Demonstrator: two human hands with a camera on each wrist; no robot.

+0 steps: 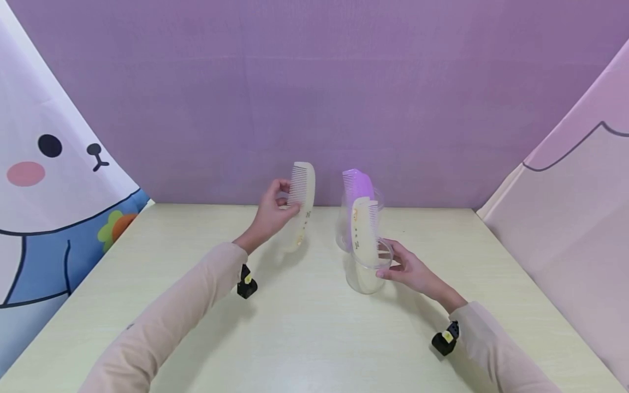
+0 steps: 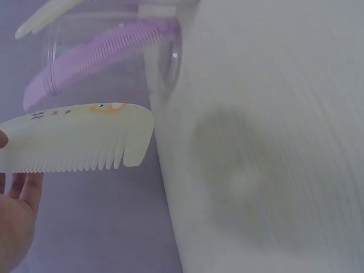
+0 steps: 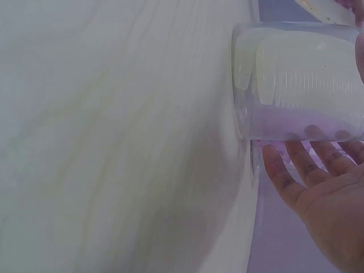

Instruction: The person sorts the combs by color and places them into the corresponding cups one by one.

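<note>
My left hand [image 1: 272,215] pinches a cream comb [image 1: 308,191] between thumb and fingers. That comb stands nearly upright above the table, with its teeth facing left and small printed marks on its lower part. My right hand [image 1: 413,271] holds a clear cup [image 1: 351,277] from its right side. Inside the cup a cream comb [image 1: 362,229] leans with its teeth to the right. Just behind is a second clear cup [image 1: 341,232] holding a purple comb [image 1: 363,185]; the front cup and comb partly hide it. In the right wrist view, fingers [image 3: 304,165] lie along the cup's wall.
The pale wooden table [image 1: 295,338] runs back to a purple backdrop [image 1: 236,109]. Printed cloth panels hang at the left [image 1: 44,218] and right [image 1: 565,218]. Each wrist carries a small black camera, one on the left [image 1: 247,284] and one on the right [image 1: 444,339].
</note>
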